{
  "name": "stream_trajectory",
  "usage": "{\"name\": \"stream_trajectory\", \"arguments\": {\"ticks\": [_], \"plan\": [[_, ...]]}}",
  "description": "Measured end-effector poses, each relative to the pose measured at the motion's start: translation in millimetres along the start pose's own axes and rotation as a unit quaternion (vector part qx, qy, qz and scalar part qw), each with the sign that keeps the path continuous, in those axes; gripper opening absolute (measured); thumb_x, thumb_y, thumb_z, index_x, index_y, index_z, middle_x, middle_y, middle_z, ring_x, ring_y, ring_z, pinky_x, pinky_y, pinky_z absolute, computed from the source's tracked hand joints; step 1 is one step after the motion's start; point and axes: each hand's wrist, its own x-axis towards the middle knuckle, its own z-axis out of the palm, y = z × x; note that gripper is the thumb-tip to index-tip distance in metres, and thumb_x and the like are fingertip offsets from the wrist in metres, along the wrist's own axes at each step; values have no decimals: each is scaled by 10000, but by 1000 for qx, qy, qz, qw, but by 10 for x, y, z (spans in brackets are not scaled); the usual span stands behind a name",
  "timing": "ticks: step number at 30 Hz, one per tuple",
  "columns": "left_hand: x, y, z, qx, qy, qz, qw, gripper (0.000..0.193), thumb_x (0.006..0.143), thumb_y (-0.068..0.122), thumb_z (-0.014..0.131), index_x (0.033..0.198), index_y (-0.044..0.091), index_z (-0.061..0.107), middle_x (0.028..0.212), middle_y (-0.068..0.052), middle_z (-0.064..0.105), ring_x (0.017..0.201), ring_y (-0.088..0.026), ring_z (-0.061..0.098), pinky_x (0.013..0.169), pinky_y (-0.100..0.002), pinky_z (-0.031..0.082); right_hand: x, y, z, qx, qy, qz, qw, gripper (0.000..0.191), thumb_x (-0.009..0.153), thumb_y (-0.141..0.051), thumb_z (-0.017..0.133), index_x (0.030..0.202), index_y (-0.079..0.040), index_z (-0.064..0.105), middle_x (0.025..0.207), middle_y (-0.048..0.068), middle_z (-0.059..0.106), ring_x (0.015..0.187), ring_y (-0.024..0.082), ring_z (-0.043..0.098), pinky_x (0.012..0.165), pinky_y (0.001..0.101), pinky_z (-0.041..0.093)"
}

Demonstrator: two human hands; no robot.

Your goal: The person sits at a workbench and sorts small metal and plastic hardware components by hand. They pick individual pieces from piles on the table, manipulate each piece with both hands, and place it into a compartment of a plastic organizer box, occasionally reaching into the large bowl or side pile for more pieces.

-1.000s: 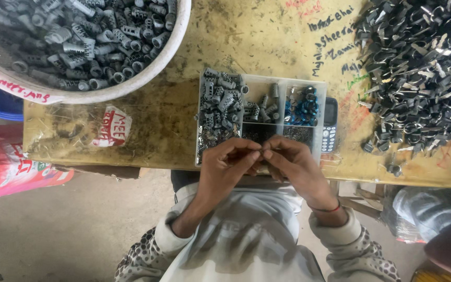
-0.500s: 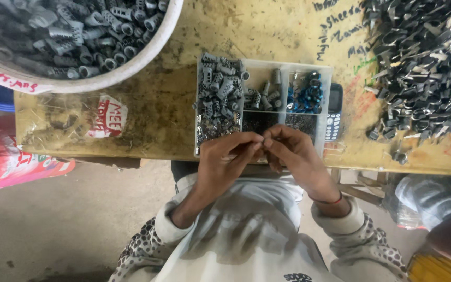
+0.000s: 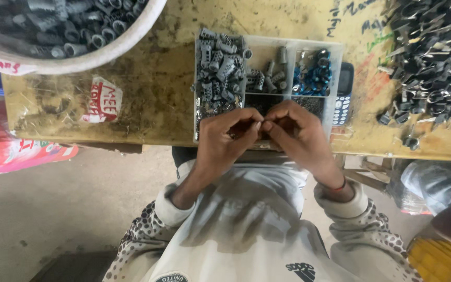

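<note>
We look straight down on a worn yellow bench (image 3: 147,99) with handwriting scrawled on its top. At its upper left sits a big white tub (image 3: 95,55) heaped with grey ribbed plastic pieces, and at the upper right lies a loose pile of dark metal clips (image 3: 434,57). Near the bench's front edge, in the middle, rests a clear compartment box (image 3: 267,52): its left bay holds grey ribbed pieces, its middle bay a few more, its right bay small blue parts (image 3: 313,75). A dark keypad phone (image 3: 343,94) lies touching the box's right side. Our left hand (image 3: 225,141) and right hand (image 3: 298,133) meet just over the box's near edge, thumbs and forefingers pinched together tip to tip. The fingers (image 3: 252,127) seem clamped on something tiny between them, but it is hidden, so we cannot tell what it is. Pale sleeves with spotted cuffs show below
</note>
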Motion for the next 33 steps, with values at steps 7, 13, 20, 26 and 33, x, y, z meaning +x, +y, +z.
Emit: {"name": "stream_trajectory", "arguments": {"ticks": [7, 13, 20, 26, 33], "plan": [[6, -34, -25, -77, -24, -39, 996, 123, 975, -15, 694, 1097, -9, 710, 930, -35, 763, 849, -50, 724, 748, -212, 619, 9, 41, -31, 101, -26, 75, 992, 77, 1043, -40, 620, 1103, 10, 621, 882, 22, 651, 692, 39, 596, 588, 193, 499], [-11, -107, -26, -132, -32, -73, 988, 132, 992, -30, 666, 1120, -33, 699, 924, -68, 756, 830, -82, 724, 739, -223, 626, 26, -31, -19, 58, 1, 54, 997, 68, 1041, -20, 612, 1098, 18, 612, 899, 23, 654, 675, 45, 596, 565, 207, 482], [-1, -141, -30, -161, -43, -59, 984, 131, 990, -56, 647, 1118, -46, 675, 942, -80, 748, 834, -98, 739, 746, -235, 635, 69, -143, 27, -200, 50, -140, 969, 134, 962, 39, 695, 1095, 43, 673, 1064, 95, 654, 843, 105, 644, 688, 230, 523], [-11, -106, -83, -143, -59, -31, 987, 137, 994, -49, 662, 1129, -36, 677, 946, -70, 750, 815, -89, 741, 732, -225, 640, 20, -128, -16, 49, -20, 35, 998, 98, 992, 2, 689, 1082, 20, 654, 912, 23, 682, 688, 43, 615, 576, 200, 492], [-56, -65, -68, -137, -63, 5, 988, 124, 1022, -33, 693, 1145, -20, 690, 911, -78, 755, 790, -89, 719, 694, -213, 595, -24, -97, -90, 99, -52, 66, 992, 45, 1023, -12, 671, 1060, 13, 668, 831, 10, 665, 672, 46, 595, 573, 200, 469]]}}
